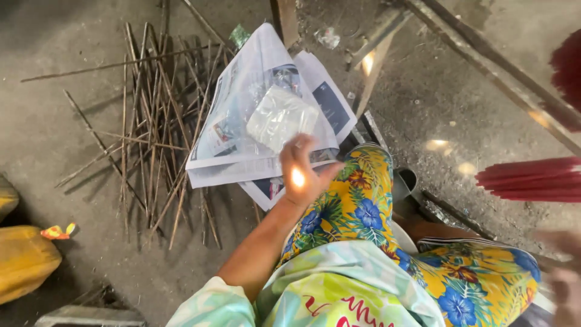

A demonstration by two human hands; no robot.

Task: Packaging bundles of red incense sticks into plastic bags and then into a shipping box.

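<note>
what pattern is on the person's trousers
Yellow trousers with blue flowers and green leaves, clearest in the head view.

Right hand (561, 275) blurred, cut by edge

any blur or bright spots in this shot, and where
Head view: the left hand carries a bright sun patch on its palm; more light spots dot the floor; the right hand at the lower right edge is smeared by blur; sticks cast soft shadows.

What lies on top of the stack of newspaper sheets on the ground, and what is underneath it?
A clear plastic bag lies on the newspaper sheets, with the left hand reaching over their lower edge. Thin brown sticks run beneath the stack's left side; the ground under it is covered.
</note>
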